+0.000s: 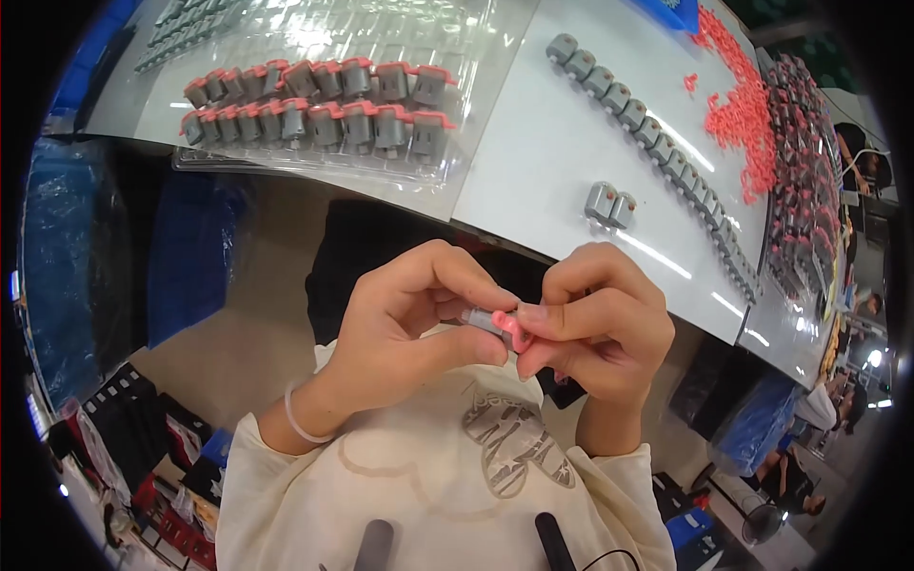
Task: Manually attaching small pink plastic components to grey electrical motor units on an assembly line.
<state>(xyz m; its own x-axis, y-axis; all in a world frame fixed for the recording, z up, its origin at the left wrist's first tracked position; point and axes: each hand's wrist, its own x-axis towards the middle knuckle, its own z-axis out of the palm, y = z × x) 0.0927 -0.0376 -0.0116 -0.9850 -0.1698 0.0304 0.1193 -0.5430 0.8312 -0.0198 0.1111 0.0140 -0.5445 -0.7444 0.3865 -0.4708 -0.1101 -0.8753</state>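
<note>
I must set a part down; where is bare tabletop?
The widest bare patch of white table lies between the clear tray and the diagonal row of grey motors, above the motor pair. A smaller one is right of the pair, between row and near edge. Crowded: the tray and, at right, loose red pieces and packed motors.

The left grip (405,309) holds a grey motor (483,321) while the right grip (605,319) pinches its pink piece (511,330).

Bright glare streaks the white table (533,162) while fisheye edges bend.
</note>
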